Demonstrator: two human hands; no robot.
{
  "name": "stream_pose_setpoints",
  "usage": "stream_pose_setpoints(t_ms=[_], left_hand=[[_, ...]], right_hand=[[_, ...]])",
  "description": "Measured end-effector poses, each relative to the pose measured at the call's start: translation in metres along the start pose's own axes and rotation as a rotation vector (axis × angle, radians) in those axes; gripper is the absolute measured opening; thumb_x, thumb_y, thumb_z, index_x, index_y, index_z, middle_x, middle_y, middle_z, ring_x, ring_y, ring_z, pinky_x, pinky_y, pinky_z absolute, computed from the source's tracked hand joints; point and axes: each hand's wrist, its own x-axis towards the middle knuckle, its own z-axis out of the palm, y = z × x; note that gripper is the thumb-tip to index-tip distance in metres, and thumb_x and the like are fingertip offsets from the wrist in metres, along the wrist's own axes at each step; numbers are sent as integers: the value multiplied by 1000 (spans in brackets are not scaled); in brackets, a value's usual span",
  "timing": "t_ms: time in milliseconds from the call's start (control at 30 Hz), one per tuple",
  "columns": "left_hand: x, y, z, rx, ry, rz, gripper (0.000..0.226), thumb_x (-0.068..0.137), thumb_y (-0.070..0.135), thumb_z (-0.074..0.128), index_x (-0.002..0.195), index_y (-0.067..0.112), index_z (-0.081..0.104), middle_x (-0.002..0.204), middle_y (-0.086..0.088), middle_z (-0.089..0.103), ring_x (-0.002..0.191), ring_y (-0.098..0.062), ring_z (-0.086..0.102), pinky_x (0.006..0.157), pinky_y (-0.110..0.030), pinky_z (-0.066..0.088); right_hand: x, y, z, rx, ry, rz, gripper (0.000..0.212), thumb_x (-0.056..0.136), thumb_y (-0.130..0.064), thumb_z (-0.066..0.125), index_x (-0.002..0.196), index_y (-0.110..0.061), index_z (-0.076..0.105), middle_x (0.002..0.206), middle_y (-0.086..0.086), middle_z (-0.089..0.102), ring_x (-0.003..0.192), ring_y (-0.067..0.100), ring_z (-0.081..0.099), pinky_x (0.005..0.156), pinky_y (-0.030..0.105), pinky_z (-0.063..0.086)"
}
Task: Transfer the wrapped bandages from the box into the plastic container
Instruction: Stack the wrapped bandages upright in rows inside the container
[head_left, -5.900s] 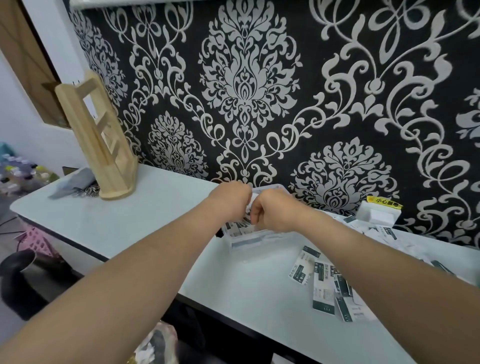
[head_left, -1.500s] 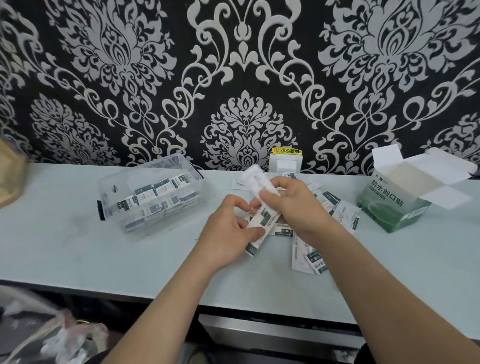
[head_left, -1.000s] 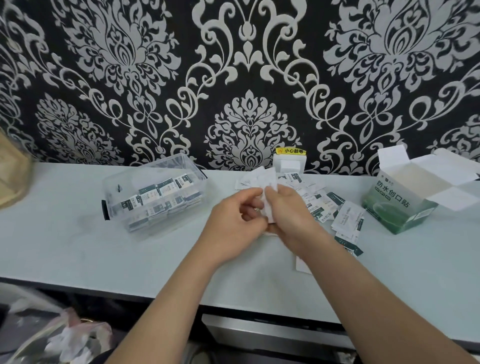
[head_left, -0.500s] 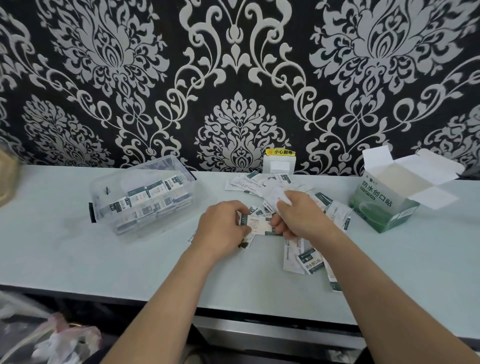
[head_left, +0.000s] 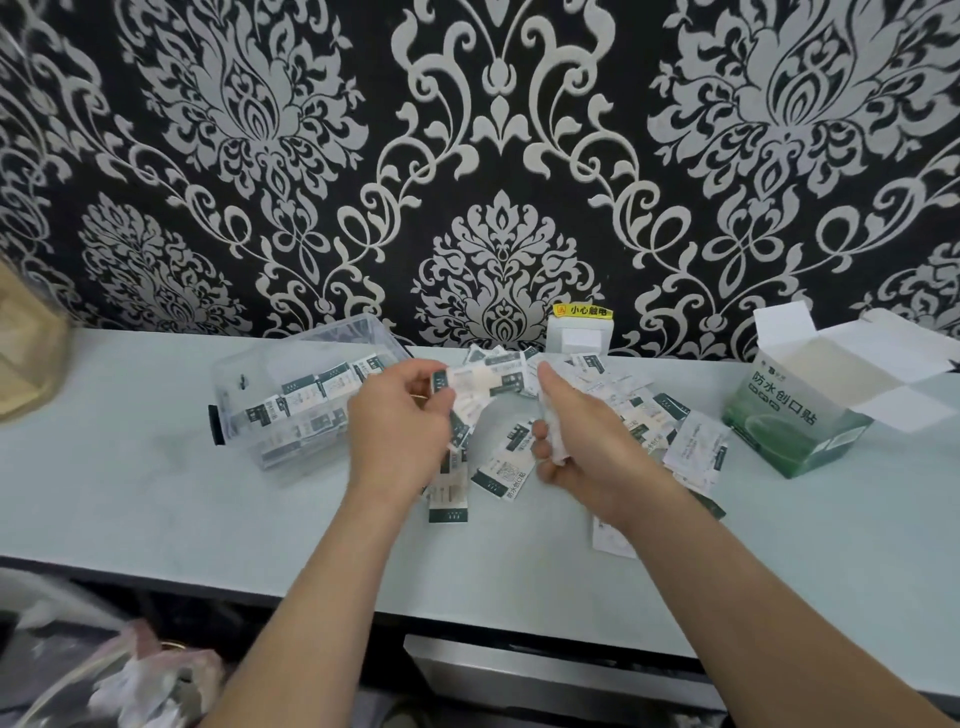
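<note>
Several wrapped bandages (head_left: 311, 387) are already stacked inside the plastic container (head_left: 234, 379), while many more are left scattered on the worktop (head_left: 156, 509) just right of it, short of the opened box (head_left: 795, 431), and a few are pinched in the curled left grip (head_left: 400, 421) and right grip (head_left: 582, 441).

The container (head_left: 291, 353), clear plastic with an open top, sits to the left and is partly filled with bandages packed in rows. The box (head_left: 795, 436), green with its white flaps spread open, sits to the right. Between them lie loose bandages (head_left: 506, 467), flat white wrappers with dark green ends, overlapping. The left hand (head_left: 395, 421) grips a fanned bunch and the right hand (head_left: 576, 441) grips a few more
</note>
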Motion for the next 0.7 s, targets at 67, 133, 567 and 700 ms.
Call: stream_pose_setpoints(t_ms=[67, 133, 567, 700], left_hand=[[-13, 4, 11, 196, 34, 303, 17, 86, 11, 62, 98, 18, 73, 81, 4, 68, 75, -17, 64, 74, -30, 52], [-25, 5, 24, 324, -34, 544, 17, 82, 16, 56, 88, 16, 72, 78, -3, 66, 71, -21, 61, 66, -33, 50], [-13, 17, 6, -137, -258, 29, 33, 91, 39, 61, 123, 40, 54, 113, 13, 58, 90, 1, 60, 70, -21, 47], [-13, 20, 3, -294, -401, 69, 17, 95, 32, 56, 103, 22, 68, 80, 1, 72, 69, -11, 67, 61, -29, 55]], right_hand=[[-4, 4, 13, 115, -95, 10, 62, 87, -60, 58, 126, -12, 55, 94, 10, 51, 76, 21, 56, 56, 29, 51], [-10, 3, 21, 215, -166, 3, 49, 95, -52, 51, 109, -6, 63, 89, 12, 64, 82, 24, 65, 62, 32, 56], [-21, -13, 1, 80, -515, 37, 31, 101, -28, 48, 110, 0, 59, 81, 15, 60, 54, 17, 51, 41, 20, 40], [-27, -16, 2, 31, -479, 24, 39, 95, -38, 55, 108, -3, 65, 83, 13, 67, 60, 20, 58, 40, 19, 42]])
